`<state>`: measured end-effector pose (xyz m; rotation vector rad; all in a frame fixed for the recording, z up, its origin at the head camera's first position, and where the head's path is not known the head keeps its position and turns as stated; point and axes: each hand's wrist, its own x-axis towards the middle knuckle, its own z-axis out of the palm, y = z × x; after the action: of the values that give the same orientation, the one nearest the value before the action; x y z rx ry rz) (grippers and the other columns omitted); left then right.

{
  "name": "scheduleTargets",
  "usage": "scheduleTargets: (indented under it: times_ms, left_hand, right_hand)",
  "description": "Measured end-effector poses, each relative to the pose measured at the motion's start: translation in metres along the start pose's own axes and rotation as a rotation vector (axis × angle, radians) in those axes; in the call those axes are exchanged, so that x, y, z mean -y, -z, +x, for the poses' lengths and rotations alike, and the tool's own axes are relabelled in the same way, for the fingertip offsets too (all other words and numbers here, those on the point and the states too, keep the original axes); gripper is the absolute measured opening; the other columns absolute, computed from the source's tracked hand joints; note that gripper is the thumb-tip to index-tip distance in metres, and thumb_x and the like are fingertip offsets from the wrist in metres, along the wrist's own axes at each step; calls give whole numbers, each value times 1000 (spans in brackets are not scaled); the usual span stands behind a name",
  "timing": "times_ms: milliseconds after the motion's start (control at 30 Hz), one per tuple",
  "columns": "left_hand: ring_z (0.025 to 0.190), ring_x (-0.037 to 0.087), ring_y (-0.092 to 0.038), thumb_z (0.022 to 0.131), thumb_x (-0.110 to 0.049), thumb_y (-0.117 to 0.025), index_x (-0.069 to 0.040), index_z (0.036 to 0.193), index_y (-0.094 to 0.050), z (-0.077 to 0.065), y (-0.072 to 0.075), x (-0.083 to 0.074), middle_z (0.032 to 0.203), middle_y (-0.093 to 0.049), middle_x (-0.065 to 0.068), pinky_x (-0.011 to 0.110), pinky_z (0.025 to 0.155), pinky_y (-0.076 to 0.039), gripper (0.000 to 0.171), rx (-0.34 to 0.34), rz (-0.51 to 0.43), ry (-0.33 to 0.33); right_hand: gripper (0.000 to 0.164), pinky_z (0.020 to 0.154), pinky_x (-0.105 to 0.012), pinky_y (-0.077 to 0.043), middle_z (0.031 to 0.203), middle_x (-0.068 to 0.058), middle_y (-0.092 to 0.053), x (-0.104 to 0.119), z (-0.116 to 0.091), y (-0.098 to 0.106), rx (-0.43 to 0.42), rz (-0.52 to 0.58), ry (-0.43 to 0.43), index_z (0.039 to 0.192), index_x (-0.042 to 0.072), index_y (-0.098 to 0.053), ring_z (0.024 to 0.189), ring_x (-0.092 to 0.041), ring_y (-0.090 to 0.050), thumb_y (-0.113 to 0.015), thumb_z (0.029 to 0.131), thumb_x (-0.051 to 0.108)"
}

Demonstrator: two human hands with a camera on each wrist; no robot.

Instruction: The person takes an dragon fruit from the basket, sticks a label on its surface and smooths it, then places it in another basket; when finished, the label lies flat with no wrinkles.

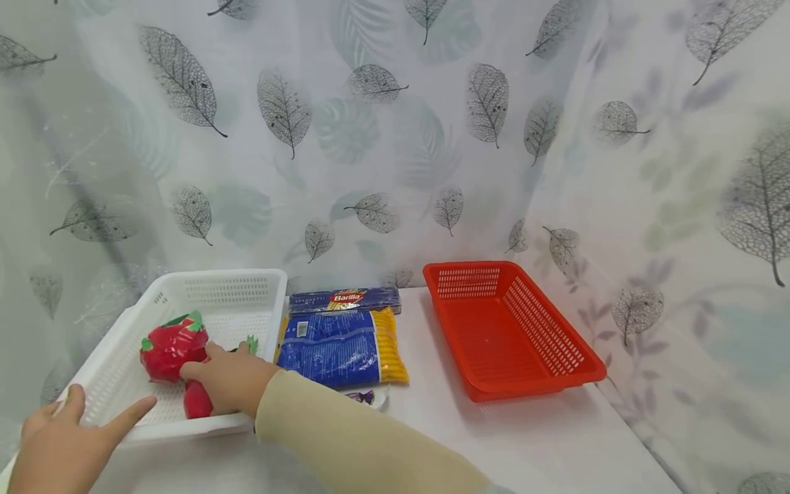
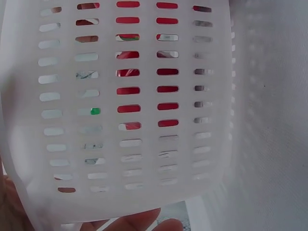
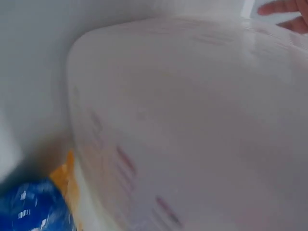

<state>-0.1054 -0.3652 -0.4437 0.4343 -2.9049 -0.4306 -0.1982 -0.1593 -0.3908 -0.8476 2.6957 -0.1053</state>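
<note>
A white slotted basket (image 1: 278, 288) stands at the left of the table. In it lies a shiny red bundle with green leaf-like parts (image 1: 169, 346), and more red shows below the right hand. My right hand (image 1: 228, 377) reaches over the basket's near right side and pinches the bundle's right edge between thumb and fingers; its fingertips are partly hidden. A green tip (image 1: 252, 343) pokes out behind that hand. At the near left corner, my left hand (image 1: 64, 439) rests on the rim, thumb and fingers spread. Through the slots in the left wrist view, the red bundle (image 2: 128, 90) is visible.
A blue-and-yellow plastic packet (image 1: 336, 348) lies right of the white basket, with a blue Barilla spaghetti box (image 1: 345, 300) behind it. A small purple-wrapped item (image 1: 361, 396) sits in front, near the right sleeve. Further right is a red slotted basket (image 1: 487, 336). Leaf-patterned curtain (image 1: 395, 137) encloses the table.
</note>
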Motion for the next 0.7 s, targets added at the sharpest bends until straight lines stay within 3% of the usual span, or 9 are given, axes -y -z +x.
scheduleTargets:
  times_ms: [133,167,300,467,567,700]
  left_hand:
    - [136,64,-22,89,-80,-60,21,156,-6,3,2,-10,150,-28,53,79,109,-41,133,104,-94,230]
    - [137,63,-22,89,-81,-60,20,156,-5,4,3,-12,150,-27,52,78,110,-42,133,119,-99,256]
    - [137,62,-22,89,-80,-61,20,156,-6,3,4,-16,150,-27,52,78,110,-42,133,128,-112,271]
    - [134,64,-24,90,-80,-61,21,156,-9,4,1,-12,148,-28,52,79,107,-43,132,92,-103,229]
    - [135,64,-23,89,-81,-60,21,157,-7,6,-1,-5,148,-27,52,78,104,-46,133,101,-90,233]
    - [136,65,-22,89,-82,-58,20,156,-4,8,-1,-2,147,-26,52,77,100,-50,134,115,-69,241]
  right_hand:
    - [69,95,-36,-64,154,26,-43,0,2,-4,13,-23,13,144,68,-48,143,-20,-47,-83,92,39]
    - [68,95,-36,-64,154,26,-44,-1,2,-5,8,-27,22,144,67,-49,141,-19,-48,-83,91,39]
    - [66,91,-31,-64,152,25,-44,-5,2,-8,-43,-7,63,140,62,-55,136,-15,-47,-87,88,39]
    - [75,93,-20,-57,152,23,-43,-11,-6,-3,-202,2,127,144,59,-52,136,-7,-43,-90,80,52]
    - [79,95,-15,-53,157,21,-41,-20,-24,6,-330,48,184,147,56,-51,141,-5,-39,-91,79,55]
    - [78,96,-12,-53,162,15,-40,-45,-66,20,-511,124,292,150,49,-52,146,-8,-37,-91,82,48]
